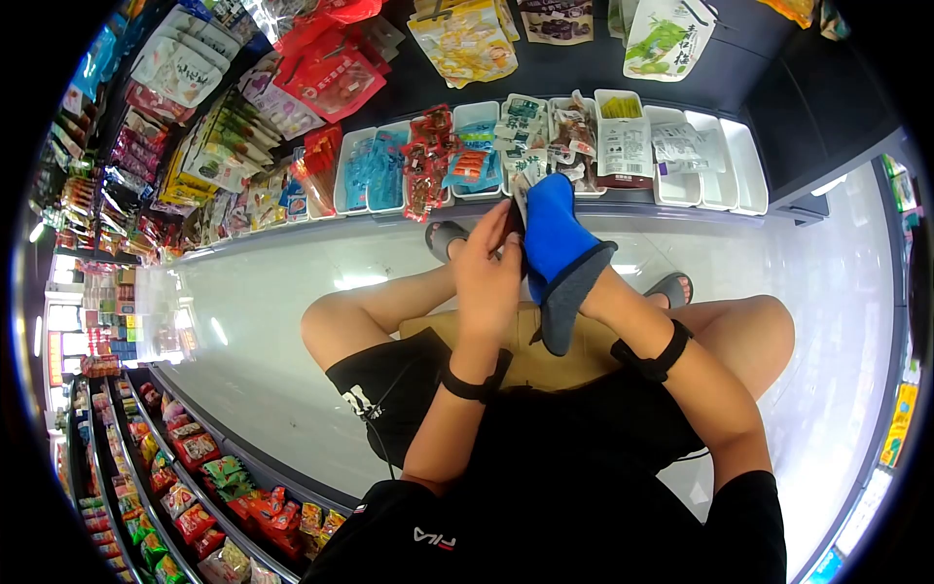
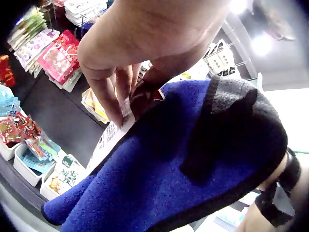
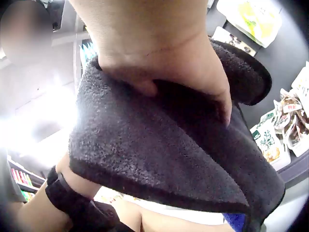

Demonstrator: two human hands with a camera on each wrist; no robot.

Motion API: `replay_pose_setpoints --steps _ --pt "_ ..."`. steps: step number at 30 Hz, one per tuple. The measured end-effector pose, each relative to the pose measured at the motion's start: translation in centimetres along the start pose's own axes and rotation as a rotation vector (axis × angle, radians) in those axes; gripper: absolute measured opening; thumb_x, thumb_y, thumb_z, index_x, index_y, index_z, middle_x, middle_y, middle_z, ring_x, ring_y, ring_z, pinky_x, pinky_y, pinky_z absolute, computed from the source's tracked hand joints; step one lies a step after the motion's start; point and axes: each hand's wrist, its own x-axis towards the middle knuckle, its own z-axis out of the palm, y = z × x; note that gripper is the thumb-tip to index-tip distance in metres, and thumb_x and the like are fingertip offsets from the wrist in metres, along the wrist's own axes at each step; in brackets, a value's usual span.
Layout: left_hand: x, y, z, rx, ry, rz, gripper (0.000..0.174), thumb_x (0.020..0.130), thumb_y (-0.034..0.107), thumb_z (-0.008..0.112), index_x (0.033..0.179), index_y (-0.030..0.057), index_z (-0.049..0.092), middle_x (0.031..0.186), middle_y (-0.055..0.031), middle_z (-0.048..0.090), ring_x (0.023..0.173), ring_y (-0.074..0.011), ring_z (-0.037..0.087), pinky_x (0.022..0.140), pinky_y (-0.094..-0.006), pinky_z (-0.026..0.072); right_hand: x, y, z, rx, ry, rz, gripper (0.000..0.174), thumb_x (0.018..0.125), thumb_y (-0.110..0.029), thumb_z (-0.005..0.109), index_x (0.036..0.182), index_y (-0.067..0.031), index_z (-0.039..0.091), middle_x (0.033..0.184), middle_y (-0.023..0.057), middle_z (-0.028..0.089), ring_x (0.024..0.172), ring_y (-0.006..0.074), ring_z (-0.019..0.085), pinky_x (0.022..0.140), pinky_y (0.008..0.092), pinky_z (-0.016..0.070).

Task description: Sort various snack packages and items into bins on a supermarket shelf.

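In front of the snack shelf, my left hand (image 1: 484, 282) pinches a dark snack packet (image 1: 514, 216) between thumb and fingers. Its white printed side (image 2: 110, 141) shows in the left wrist view. My right hand (image 3: 164, 58) holds a cloth (image 1: 559, 229), blue on one face and fuzzy grey on the other, with dark edging. The cloth drapes over the right hand and lies against the packet, covering much of it. In the right wrist view, thumb and a finger press into the grey folds, and the other fingers are hidden.
White bins (image 1: 679, 175) of small packets line the low shelf ahead, with bagged snacks (image 1: 462, 44) hanging above. A cardboard box (image 1: 555, 355) lies between the person's legs. More snack racks (image 1: 195, 487) stand behind on the left, over a glossy tiled floor (image 1: 243, 302).
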Motion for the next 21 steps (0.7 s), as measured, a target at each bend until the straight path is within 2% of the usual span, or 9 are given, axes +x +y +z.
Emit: replay_pose_setpoints --steps 1,4,7,8,9,11,13,15,21 --pt "-0.3 1.2 0.4 -0.001 0.002 0.000 0.048 0.095 -0.007 0.055 0.143 -0.0016 0.051 0.131 -0.0219 0.063 0.119 -0.0229 0.064 0.100 -0.0289 0.0500 -0.2 0.6 0.8 0.000 -0.001 -0.001 0.019 0.085 -0.010 0.062 0.093 0.0066 0.057 0.095 0.0209 0.058 0.089 0.0344 0.058 0.077 0.0414 0.0484" --pt "-1.3 3.1 0.6 0.067 -0.116 -0.049 0.062 0.091 -0.003 0.063 0.150 0.0011 0.045 0.139 -0.0242 0.055 0.127 -0.0326 0.058 0.105 -0.0369 0.0473 0.9 0.3 0.4 0.994 -0.092 1.012 0.026 0.100 -0.022 0.043 0.089 -0.0022 0.055 0.081 0.0102 0.056 0.069 0.0218 0.053 0.064 0.0386 0.0473" --pt "-1.2 3.2 0.0 0.176 -0.179 0.188 0.073 0.085 -0.001 0.067 0.153 0.0010 0.041 0.140 -0.0241 0.054 0.129 -0.0369 0.052 0.109 -0.0423 0.0420 1.4 1.9 0.4 1.189 -0.007 1.169 0.031 0.102 -0.029 0.039 0.090 -0.0057 0.055 0.078 0.0085 0.056 0.071 0.0227 0.054 0.066 0.0386 0.0476" --pt "-1.2 3.3 -0.1 0.176 -0.178 0.188 0.073 0.085 -0.001 0.067 0.153 0.0010 0.041 0.140 -0.0241 0.054 0.129 -0.0369 0.052 0.109 -0.0423 0.0420 1.2 2.3 0.6 0.861 -0.042 0.935 0.025 0.101 -0.024 0.046 0.102 -0.0030 0.059 0.088 0.0116 0.061 0.081 0.0269 0.061 0.073 0.0394 0.0508" --pt "-1.2 3.9 -0.1 0.328 -0.197 0.287 0.077 0.084 -0.001 0.067 0.155 0.0032 0.038 0.143 -0.0203 0.053 0.122 -0.0306 0.054 0.105 -0.0387 0.0429 0.6 3.0 0.3 0.861 -0.043 0.934 0.025 0.101 -0.024 0.046 0.102 -0.0030 0.059 0.088 0.0116 0.061 0.081 0.0269 0.061 0.073 0.0394 0.0508" --pt "-1.3 4.4 0.0 0.481 -0.216 0.387 0.081 0.083 0.000 0.068 0.157 0.0053 0.036 0.146 -0.0164 0.051 0.115 -0.0244 0.055 0.101 -0.0350 0.0437 -0.7 4.1 -0.5 -0.033 0.044 -0.109 0.027 0.096 -0.016 0.054 0.117 -0.0004 0.060 0.104 0.0163 0.063 0.096 0.0330 0.064 0.084 0.0405 0.0527" --pt "-1.3 4.6 0.4 0.495 -0.231 0.425 0.082 0.080 0.002 0.070 0.156 0.0050 0.038 0.143 -0.0158 0.053 0.129 -0.0327 0.044 0.107 -0.0400 0.0385 0.2 2.1 -1.7 -0.067 -0.100 0.079 0.040 0.091 -0.011 0.059 0.129 0.0007 0.057 0.121 0.0203 0.061 0.108 0.0386 0.063 0.091 0.0410 0.0525" --pt "-1.2 3.9 0.5 0.481 -0.214 0.432 0.081 0.080 0.001 0.069 0.155 0.0047 0.039 0.143 -0.0157 0.054 0.128 -0.0329 0.044 0.107 -0.0404 0.0386 0.5 1.4 -2.2 0.172 -0.050 0.279 0.038 0.088 -0.010 0.061 0.125 0.0011 0.058 0.118 0.0204 0.063 0.104 0.0395 0.064 0.087 0.0415 0.0535" --pt "-0.8 3.5 0.6 0.596 -0.164 0.537 0.080 0.077 0.001 0.069 0.152 0.0011 0.041 0.150 -0.0176 0.049 0.138 -0.0404 0.041 0.114 -0.0459 0.0350 1.1 4.6 -0.7 0.200 0.007 0.491 0.033 0.082 -0.013 0.066 0.111 0.0018 0.064 0.100 0.0201 0.067 0.096 0.0391 0.067 0.079 0.0418 0.0551"
